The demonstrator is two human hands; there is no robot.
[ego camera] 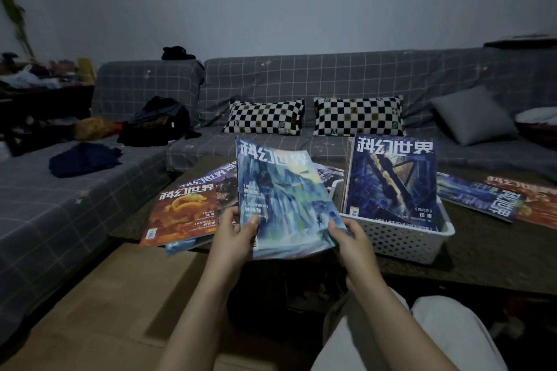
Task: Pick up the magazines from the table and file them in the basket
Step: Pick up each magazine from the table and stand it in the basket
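The blue-green magazine (pixel 283 199) is held up off the table between both hands, cover toward the person, its long axis running up and away from them with a slight lean, its top edge curling. The left hand (pixel 236 230) grips its lower left corner, thumb on the cover and fingers behind; the right hand (pixel 351 236) pinches the lower right edge, so both hands are closed on it. The white basket (pixel 401 239) sits just to the right of the right hand, touching or nearly touching that edge, with magazines already filed upright inside, a dark blue magazine (pixel 391 187) at the front. The right hand is nearer, so I judge the coming move to be a short shift rightward. Beyond the left hand an orange magazine (pixel 187 214) tops a loose pile on the table (pixel 497 253), and more magazines (pixel 482 199) lie past the basket.
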